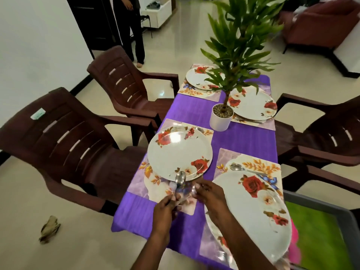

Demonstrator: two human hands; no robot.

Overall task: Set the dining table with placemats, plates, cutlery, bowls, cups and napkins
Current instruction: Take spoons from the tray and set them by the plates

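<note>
My left hand (165, 209) grips a spoon (180, 180), bowl up, at the near-left plate's (179, 152) rim. Right hand (209, 193) pinches something blurred beside it, can't tell what. 4 plates, 4 placemats, 2nd spoon (240, 168) by near-right plate (253, 209). Purple cloth (243, 137) bare down the middle w/ plant pot (221, 119). 3 chairs round the edges.
</note>
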